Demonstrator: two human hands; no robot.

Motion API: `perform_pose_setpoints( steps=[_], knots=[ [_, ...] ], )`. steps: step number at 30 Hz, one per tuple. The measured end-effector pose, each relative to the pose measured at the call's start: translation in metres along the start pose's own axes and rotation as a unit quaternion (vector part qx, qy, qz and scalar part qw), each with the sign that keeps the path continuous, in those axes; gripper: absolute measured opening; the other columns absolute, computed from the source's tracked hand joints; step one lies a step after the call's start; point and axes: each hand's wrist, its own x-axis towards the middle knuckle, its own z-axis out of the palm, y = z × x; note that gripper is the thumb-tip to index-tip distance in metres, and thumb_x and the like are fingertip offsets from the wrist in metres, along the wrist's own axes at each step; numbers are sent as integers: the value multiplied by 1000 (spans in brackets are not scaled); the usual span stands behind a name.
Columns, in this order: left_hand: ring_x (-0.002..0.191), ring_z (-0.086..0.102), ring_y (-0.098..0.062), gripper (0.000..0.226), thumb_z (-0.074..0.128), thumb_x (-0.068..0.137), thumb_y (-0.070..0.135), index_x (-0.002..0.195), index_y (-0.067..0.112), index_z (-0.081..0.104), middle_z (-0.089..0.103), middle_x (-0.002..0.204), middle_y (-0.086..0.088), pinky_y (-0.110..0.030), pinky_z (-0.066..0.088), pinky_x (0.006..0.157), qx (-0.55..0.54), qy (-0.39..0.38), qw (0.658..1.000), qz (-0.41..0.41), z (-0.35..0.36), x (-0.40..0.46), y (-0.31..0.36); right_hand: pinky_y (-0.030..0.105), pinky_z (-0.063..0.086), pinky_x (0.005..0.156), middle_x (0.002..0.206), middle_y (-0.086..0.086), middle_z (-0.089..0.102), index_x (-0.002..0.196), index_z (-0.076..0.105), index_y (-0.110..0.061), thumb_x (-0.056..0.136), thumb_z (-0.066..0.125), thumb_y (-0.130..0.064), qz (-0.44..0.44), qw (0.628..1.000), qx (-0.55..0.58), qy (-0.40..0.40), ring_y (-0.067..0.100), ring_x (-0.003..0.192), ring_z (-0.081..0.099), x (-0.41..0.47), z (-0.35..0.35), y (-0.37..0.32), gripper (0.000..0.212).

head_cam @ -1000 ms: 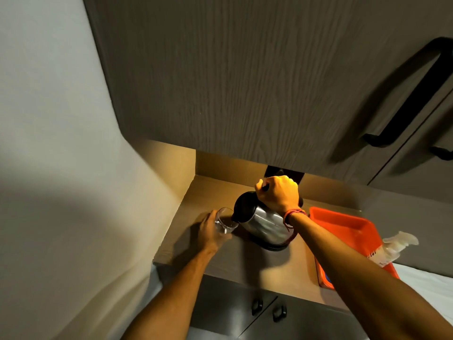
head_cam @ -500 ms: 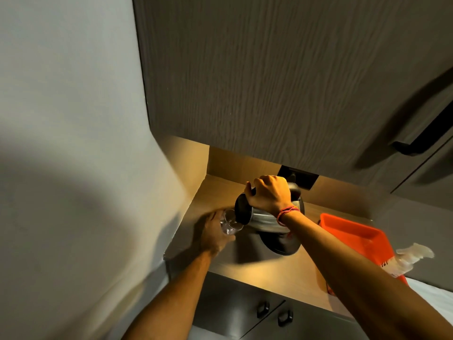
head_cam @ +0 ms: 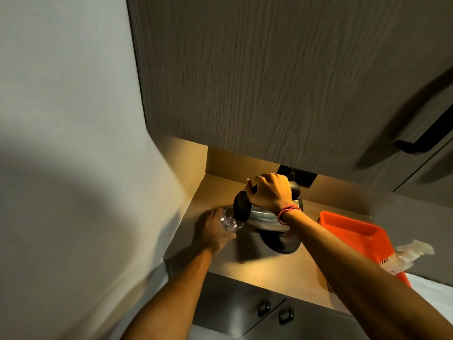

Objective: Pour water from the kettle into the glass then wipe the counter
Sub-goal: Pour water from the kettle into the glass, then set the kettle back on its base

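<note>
Hands first: the right hand (head_cam: 270, 192) is wrapped around the handle of the steel kettle (head_cam: 263, 215), tipping its spout down over the glass (head_cam: 229, 220), which the left hand (head_cam: 215, 230) clasps on the surface (head_cam: 269, 271). Glass contents show only as glints; an orange tray (head_cam: 355, 231) lies to the right, holding a spray bottle (head_cam: 407, 253)

Wooden counter (head_cam: 274, 273), orange tray (head_cam: 355, 229), kettle base (head_cam: 282, 244)

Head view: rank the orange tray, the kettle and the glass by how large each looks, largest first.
1. orange tray, though the right forearm hides part of it.
2. kettle, tilted in the right hand.
3. glass, clearly smallest, held by the left hand.
</note>
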Motion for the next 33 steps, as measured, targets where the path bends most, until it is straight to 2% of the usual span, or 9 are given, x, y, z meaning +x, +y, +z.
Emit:
perform_pose_setpoints(
  steps=[2, 6, 11, 14, 17, 21, 23, 27, 33],
  knots=[
    [99, 63, -14, 71, 88, 56, 26, 120, 28, 58, 65, 112, 5, -21, 54, 75, -8, -2, 1000, -6, 3, 3, 1, 21, 30, 46, 46, -4, 42, 49, 43, -19, 90, 56, -38, 43, 999, 12, 2, 16, 37, 39, -3, 1, 12, 47],
    [94, 66, -15, 53, 87, 69, 20, 115, 25, 63, 67, 113, 0, -33, 61, 75, -28, 5, 999, -39, 14, 8, 8, 22, 27, 48, 45, -1, 47, 47, 48, -14, 88, 58, -41, 203, 976, 73, 27, 17, 42, 40, -18, 5, 49, 50],
    [98, 61, -14, 79, 96, 56, 11, 122, 18, 54, 64, 111, 2, -24, 56, 75, -97, -25, 992, -75, 26, 15, 18, 36, 34, 50, 55, 23, 32, 42, 40, -8, 80, 55, -35, 412, 880, 216, 97, 24, 48, 39, -53, 11, 100, 48],
    [105, 59, -18, 83, 96, 55, 11, 125, 16, 53, 61, 113, 1, -32, 58, 82, -110, -30, 989, -95, 32, 15, 19, 38, 28, 53, 71, 10, 21, 44, 42, -5, 74, 52, -34, 487, 824, 258, 132, 20, 56, 30, -80, 22, 121, 44],
    [110, 57, -20, 88, 96, 55, 11, 131, 12, 51, 62, 120, -4, -30, 53, 86, -104, -29, 989, -101, 40, 12, 18, 37, 27, 53, 71, 4, 26, 47, 44, -9, 73, 55, -31, 520, 779, 314, 158, 19, 59, 28, -100, 33, 130, 36],
    [110, 60, -23, 85, 96, 54, 9, 128, 12, 53, 65, 121, -10, -27, 52, 81, -91, -21, 991, -98, 47, 6, 19, 36, 25, 52, 72, 5, 26, 47, 39, -5, 72, 59, -24, 535, 745, 356, 177, 19, 60, 27, -108, 39, 136, 38],
    [108, 61, -24, 83, 96, 53, 8, 125, 13, 54, 66, 117, -9, -27, 52, 79, -85, -22, 991, -100, 49, 5, 20, 36, 24, 51, 72, 4, 26, 48, 41, -2, 73, 59, -25, 541, 738, 362, 180, 18, 59, 26, -108, 41, 141, 39],
    [103, 61, -21, 80, 95, 55, 5, 123, 12, 54, 64, 111, -4, -22, 50, 74, -97, -19, 990, -105, 51, 2, 21, 35, 26, 53, 71, 4, 27, 45, 35, -14, 73, 61, -23, 543, 730, 372, 184, 18, 59, 28, -103, 43, 146, 39],
    [108, 60, -23, 83, 94, 55, 3, 127, 13, 53, 64, 114, -4, -28, 52, 82, -103, -11, 987, -124, 53, 2, 23, 35, 23, 49, 70, 5, 26, 42, 32, -14, 79, 61, -23, 539, 738, 367, 174, 16, 52, 22, -92, 46, 150, 48]
  ],
)
